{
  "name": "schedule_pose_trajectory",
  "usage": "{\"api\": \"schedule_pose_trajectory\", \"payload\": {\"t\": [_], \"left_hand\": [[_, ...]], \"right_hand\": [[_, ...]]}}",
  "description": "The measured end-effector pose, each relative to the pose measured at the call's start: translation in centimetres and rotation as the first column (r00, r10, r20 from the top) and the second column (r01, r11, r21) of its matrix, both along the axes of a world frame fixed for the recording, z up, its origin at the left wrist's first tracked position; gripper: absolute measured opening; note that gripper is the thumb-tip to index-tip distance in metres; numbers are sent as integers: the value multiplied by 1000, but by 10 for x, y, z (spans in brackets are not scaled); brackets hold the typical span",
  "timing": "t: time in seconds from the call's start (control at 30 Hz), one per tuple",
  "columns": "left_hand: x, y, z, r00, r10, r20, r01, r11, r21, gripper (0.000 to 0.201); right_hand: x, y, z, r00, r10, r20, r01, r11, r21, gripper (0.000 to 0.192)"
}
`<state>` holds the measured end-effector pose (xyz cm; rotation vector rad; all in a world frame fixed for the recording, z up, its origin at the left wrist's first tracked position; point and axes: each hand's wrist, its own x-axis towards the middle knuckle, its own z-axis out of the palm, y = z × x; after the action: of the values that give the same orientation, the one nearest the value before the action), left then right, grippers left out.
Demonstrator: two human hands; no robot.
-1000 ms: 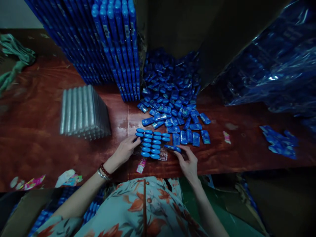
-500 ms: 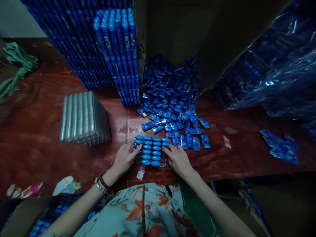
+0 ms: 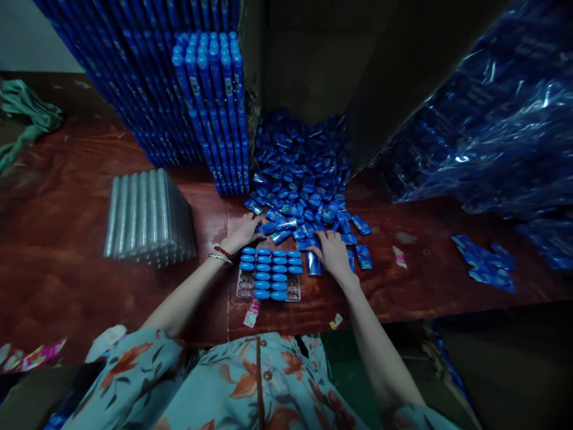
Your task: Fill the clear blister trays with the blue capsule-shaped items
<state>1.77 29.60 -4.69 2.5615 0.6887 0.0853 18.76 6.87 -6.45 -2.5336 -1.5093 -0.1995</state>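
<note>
A clear blister tray [image 3: 269,276] lies on the red-brown table [image 3: 67,275] in front of me, most of its pockets filled with small blue wrapped pieces. Beyond it spreads a heap of loose blue packets [image 3: 301,179]. My left hand [image 3: 242,232] reaches past the tray's far left corner, fingertips on a packet at the heap's near edge. My right hand [image 3: 332,252] rests fingers-down on loose packets just right of the tray. Whether either hand grips a packet is hidden by the fingers.
A stack of empty clear trays [image 3: 145,217] sits to the left. Tall stacks of filled blue trays [image 3: 201,101] stand behind. Plastic bags of blue packets [image 3: 496,131] lie at the right, several loose ones [image 3: 483,263] near them. Green cloth [image 3: 27,119] lies far left.
Both hands left the tray's sides and moved forward to the loose packets. The piece my right hand held a second ago is gone from it.
</note>
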Motion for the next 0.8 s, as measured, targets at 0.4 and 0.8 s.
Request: {"api": "schedule_pose_trajectory", "payload": {"t": [0.4,0.8], "left_hand": [[-161,-70,2,737,479,477,-457,873,-171,29],[-150,-109,-24,811,114,574,-222,967,122,21]], "right_hand": [[-13,-33,1,952,46,-302,47,955,293,28],[-96,-75,10,829,140,-542,88,924,372,22]]}}
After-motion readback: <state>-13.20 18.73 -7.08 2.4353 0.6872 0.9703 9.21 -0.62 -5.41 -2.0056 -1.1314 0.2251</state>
